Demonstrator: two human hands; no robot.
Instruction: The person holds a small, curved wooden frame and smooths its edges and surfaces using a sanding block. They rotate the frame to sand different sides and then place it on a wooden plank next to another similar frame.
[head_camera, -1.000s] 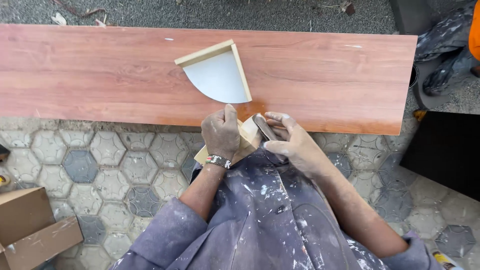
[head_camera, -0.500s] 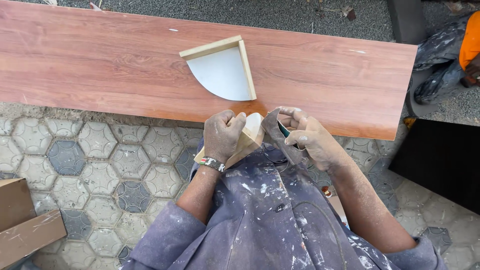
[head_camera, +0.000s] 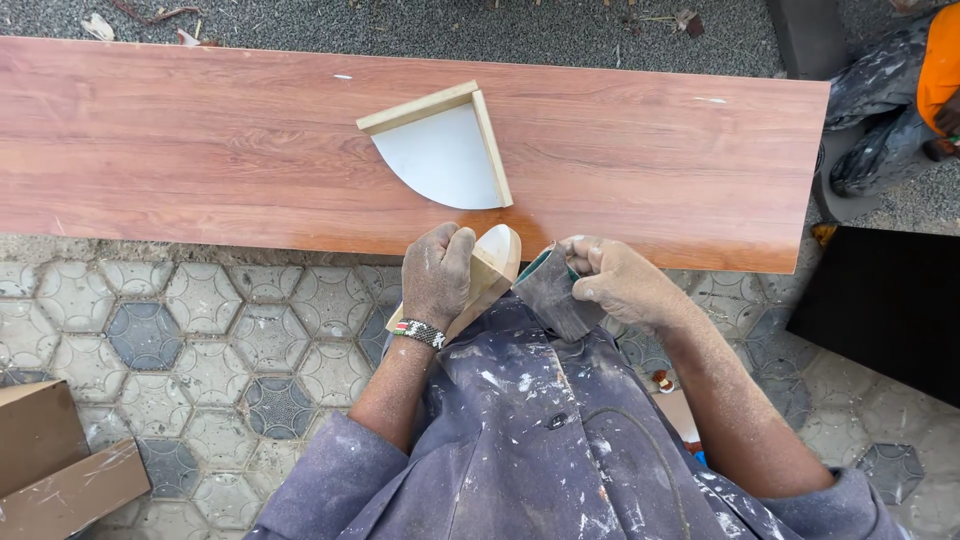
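Over the near edge of the reddish wood-grain worktop (head_camera: 200, 150), your left hand (head_camera: 437, 275) clamps a pale rounded wooden piece (head_camera: 490, 262), while your right hand (head_camera: 615, 282) pinches a folded sheet of sandpaper (head_camera: 548, 290) just beside it.

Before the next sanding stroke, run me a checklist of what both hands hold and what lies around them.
1. Left hand closed firmly around the wooden piece: ok.
2. Right hand pinching the folded sandpaper: ok.
3. Sandpaper touching the wooden piece's rounded edge: cannot tell, they meet close together but contact is hidden.
4. Corner shelf lying flat on the long board, apart from both hands: ok.
5. Wooden piece braced on something steady: not ok, it is held in the air over the lap, off the board.
6. Another person crouched past the board's right end, away from the hands: ok.
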